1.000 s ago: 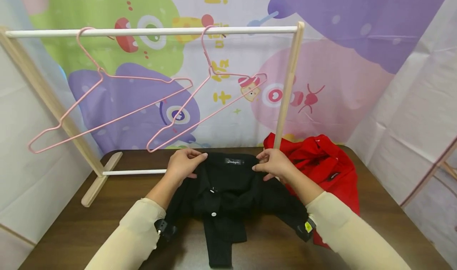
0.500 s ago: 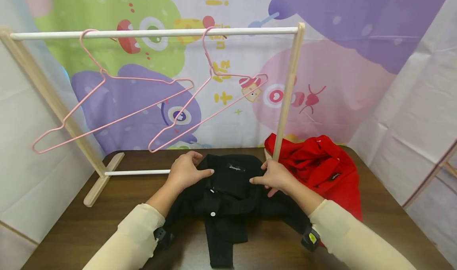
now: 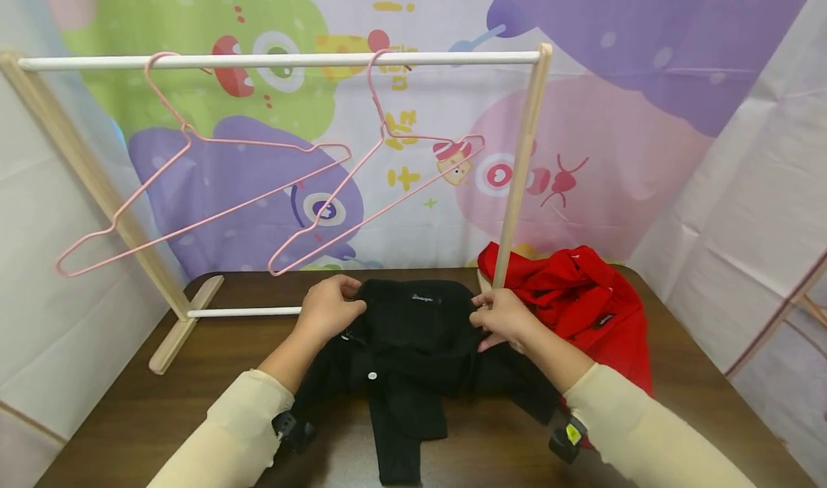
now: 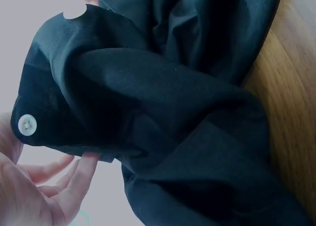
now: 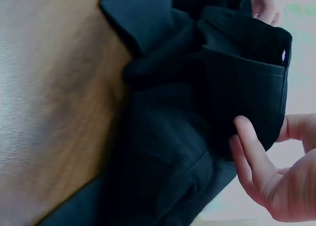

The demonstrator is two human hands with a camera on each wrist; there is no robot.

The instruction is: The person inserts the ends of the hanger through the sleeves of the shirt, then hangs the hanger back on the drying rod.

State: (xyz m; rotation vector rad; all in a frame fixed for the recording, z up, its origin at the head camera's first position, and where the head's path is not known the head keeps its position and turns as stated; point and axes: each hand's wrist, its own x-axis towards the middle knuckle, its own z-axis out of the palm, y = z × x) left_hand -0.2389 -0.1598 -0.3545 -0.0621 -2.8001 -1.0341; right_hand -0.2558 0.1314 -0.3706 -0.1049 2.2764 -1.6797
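Observation:
A black shirt (image 3: 413, 344) with white buttons lies bunched on the brown table, its collar end turned toward the rack and a small label (image 3: 423, 299) showing inside the neck. My left hand (image 3: 328, 308) pinches the left side of the collar. On the opposite side, my right hand (image 3: 507, 319) holds the collar edge between thumb and fingers. The left wrist view shows a white button (image 4: 27, 125) close to the left hand's fingers. In the right wrist view, two fingers (image 5: 252, 142) lie against the outside of the black cloth.
Beyond the shirt stands a wooden rack with a white rod (image 3: 278, 60). Two pink hangers (image 3: 213, 140) hang from it. A crumpled red garment (image 3: 581, 294) lies by the rack's right post (image 3: 522, 172). A printed cloth backdrop closes off the back.
Both hands loosened on the collar with thumbs extended, then took hold of its sides again. The buttoned front edge has shifted left with my left hand, and the neck is spread wider.

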